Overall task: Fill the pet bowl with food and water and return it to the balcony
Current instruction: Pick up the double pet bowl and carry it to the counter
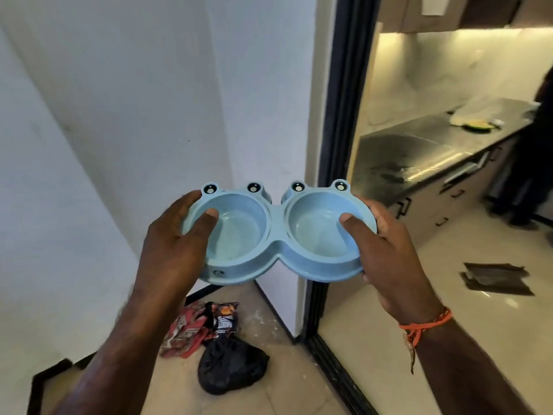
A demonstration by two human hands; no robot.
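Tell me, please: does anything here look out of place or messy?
Yes. A black bag and crumpled snack wrappers lie on the floor by the wall corner. The kitchen counter has a wet patch. The blue pet bowl looks intact, both wells empty.

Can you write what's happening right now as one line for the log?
stage: carrying | pet bowl: both cups empty | left hand: grips left rim | right hand: grips right rim | ahead: kitchen counter

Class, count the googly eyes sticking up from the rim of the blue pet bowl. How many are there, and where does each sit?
4, all along the far rim of the pet bowl: two above the left basin, two above the right basin. None appears hidden.
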